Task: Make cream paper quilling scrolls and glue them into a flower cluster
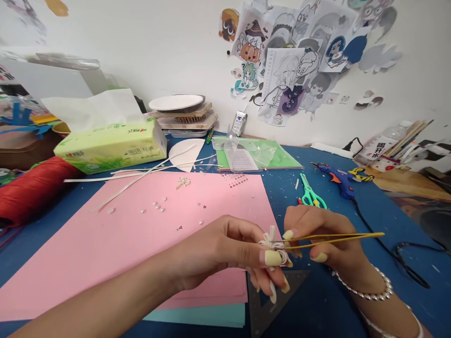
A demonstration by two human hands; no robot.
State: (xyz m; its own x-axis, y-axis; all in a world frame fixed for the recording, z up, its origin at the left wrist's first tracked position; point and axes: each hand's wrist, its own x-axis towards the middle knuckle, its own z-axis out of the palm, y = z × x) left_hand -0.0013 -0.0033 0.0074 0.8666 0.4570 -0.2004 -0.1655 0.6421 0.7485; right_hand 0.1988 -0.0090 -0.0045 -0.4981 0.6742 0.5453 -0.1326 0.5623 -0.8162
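My left hand (230, 249) pinches a small white paper-strip flower (270, 240) between thumb and fingers, low in the middle of the view. My right hand (327, 241) grips yellow tweezers (338, 238), whose tips touch the flower from the right. Both hands hover over the right edge of a large pink paper sheet (141, 230) on the blue table (352, 310). A second small paper flower (182, 182) and several tiny pearl beads (157, 206) lie on the pink sheet.
Long white paper strips (134, 176), a green tissue pack (111, 145) and a red thread spool (30, 190) sit at the left. Green scissors (310, 193), a blue glue gun (340, 179) with its black cord, a green mat (257, 155) and a dark set square (271, 300) lie right.
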